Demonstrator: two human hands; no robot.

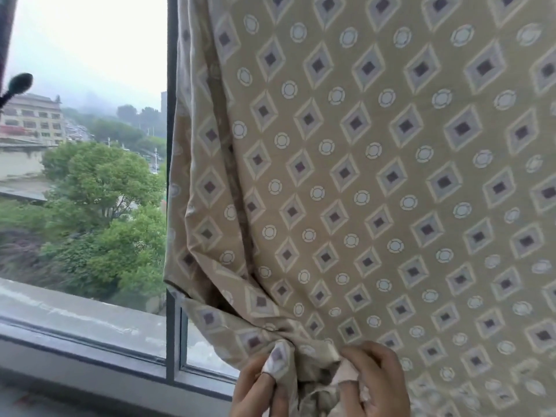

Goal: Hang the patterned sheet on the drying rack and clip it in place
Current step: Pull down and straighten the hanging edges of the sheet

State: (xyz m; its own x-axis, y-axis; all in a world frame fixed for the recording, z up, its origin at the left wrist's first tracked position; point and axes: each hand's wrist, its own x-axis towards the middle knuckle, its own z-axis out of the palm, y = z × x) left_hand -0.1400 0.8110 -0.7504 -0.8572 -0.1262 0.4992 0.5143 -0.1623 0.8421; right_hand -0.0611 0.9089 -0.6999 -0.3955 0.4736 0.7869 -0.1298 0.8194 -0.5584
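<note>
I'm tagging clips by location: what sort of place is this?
Likely an upper-floor room or enclosed balcony at home: the patterned sheet hangs beside a window frame, with treetops and a building lower down outside.

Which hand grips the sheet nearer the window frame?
The left hand, pinching the patterned sheet toward the window frame; the right hand grips farther from it.
</note>
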